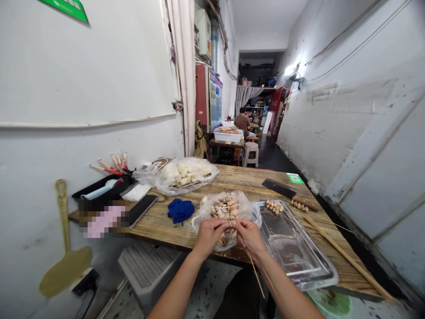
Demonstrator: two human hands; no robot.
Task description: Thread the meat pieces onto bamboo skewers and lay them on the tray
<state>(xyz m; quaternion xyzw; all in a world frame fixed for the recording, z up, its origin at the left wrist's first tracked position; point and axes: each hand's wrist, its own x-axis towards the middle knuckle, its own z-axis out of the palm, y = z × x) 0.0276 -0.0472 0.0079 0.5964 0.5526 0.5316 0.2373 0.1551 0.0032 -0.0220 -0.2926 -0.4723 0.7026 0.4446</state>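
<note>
My left hand [209,235] and my right hand [249,235] meet over a clear plastic bag of pale food pieces [223,208] at the near edge of the wooden table [245,179]. My right hand grips a thin bamboo skewer [255,270] that slants down toward me. My left hand pinches a food piece against the skewer's upper end. Right of the bag lies a steel tray [292,248] with one filled skewer [275,206] at its far end. Another filled skewer [299,205] rests on the wood beyond it.
Loose bamboo sticks [341,254] lie along the table's right side. A blue cloth [181,209], a phone [142,209], a second bag of white pieces [186,175] and a black tray [102,190] sit to the left. A cleaver [279,188] lies further back. A person sits far down the corridor [242,122].
</note>
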